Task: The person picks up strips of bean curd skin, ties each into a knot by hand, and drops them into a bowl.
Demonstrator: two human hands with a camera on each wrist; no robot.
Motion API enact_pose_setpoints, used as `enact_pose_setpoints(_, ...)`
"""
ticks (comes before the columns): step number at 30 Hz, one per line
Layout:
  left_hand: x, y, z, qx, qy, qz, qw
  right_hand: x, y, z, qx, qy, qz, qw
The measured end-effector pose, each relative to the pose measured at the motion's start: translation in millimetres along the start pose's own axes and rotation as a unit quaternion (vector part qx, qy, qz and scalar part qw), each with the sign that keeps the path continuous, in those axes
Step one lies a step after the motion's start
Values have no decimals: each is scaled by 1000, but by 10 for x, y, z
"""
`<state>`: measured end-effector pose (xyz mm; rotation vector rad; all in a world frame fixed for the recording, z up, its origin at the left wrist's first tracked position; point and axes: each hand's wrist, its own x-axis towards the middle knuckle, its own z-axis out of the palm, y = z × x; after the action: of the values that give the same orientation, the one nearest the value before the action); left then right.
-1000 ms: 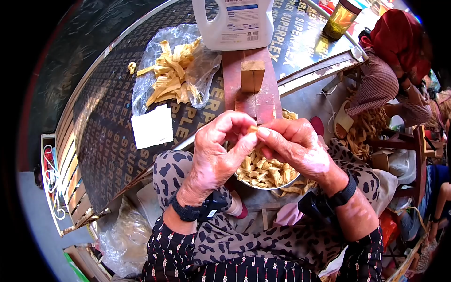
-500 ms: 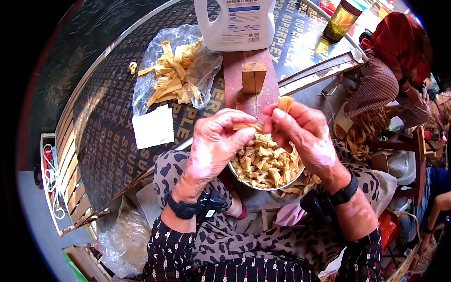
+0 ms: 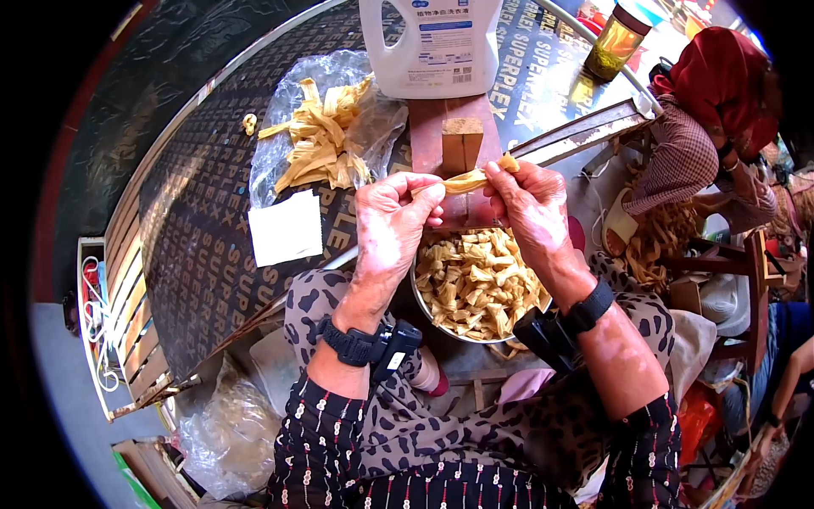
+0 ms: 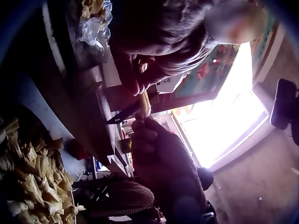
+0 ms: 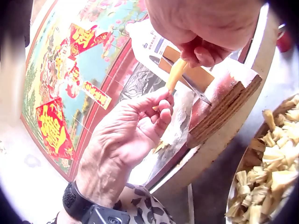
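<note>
A yellowish, flat dried strip [image 3: 465,182] is stretched between both hands in the head view, just in front of the upright wooden block [image 3: 462,144] on a red board [image 3: 421,131]. My left hand [image 3: 386,222] pinches one end between thumb and fingers. The other end is pinched by my right hand [image 3: 540,208], with a short tip sticking up past the thumb. In the right wrist view, a thin metal blade [image 5: 198,89] at the block lies right by the strip. Below the hands is a metal bowl [image 3: 417,299] heaped with knotted yellow strips [image 3: 479,284].
Left of the board, loose strips [image 3: 326,140] lie on a clear plastic bag, with a white paper [image 3: 286,229] beside it. A white jug [image 3: 432,51] stands on the board's far end; a jar [image 3: 617,42] is farther right. Another person [image 3: 691,144] sits at right.
The hands were together over the bowl, then parted with yellow pieces in the fingers. Now they have moved forward to the block, the strip drawn out between them, and more of the bowl shows.
</note>
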<state>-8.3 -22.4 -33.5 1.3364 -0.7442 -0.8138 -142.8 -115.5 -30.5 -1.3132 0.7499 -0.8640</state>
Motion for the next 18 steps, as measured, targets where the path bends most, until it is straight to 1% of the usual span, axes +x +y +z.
enact_pose_setpoints(3,47,-80,40,17,26,-11,999,34,136,-24,-14,1,-12,1000)
enact_pose_setpoints(4,69,-146,33,58,22,-4,998,45,191,-43,-48,27,-15,998)
enact_pose_setpoints(5,88,-188,7,77,44,0,996,52,240,-80,-82,54,-17,995)
enact_pose_setpoints(6,87,-163,-7,96,64,4,993,76,217,-131,-87,54,-21,994)
enact_pose_setpoints(8,35,-100,-13,65,64,42,995,76,154,-213,-84,68,-14,994)
enact_pose_setpoints(10,-92,40,-24,14,25,37,999,-31,-83,-182,-68,53,-4,996)
enact_pose_setpoints(12,-182,63,-47,19,-12,142,990,-108,-223,-192,-119,7,-44,992)
enact_pose_setpoints(13,-205,89,-37,-31,-53,143,988,-161,-299,-189,-112,-26,-32,993)
enact_pose_setpoints(14,-232,116,-7,-81,-95,143,982,-220,-393,-184,-121,-50,-4,991)
enact_pose_setpoints(15,-273,177,38,-124,-118,90,981,-283,-459,-148,-74,-79,1,994)
enact_pose_setpoints(16,-286,216,90,-130,-141,103,976,-335,-492,-113,-26,-110,6,994)
enact_pose_setpoints(18,-355,260,104,-118,-145,21,982,-372,-373,-55,95,-125,34,987)
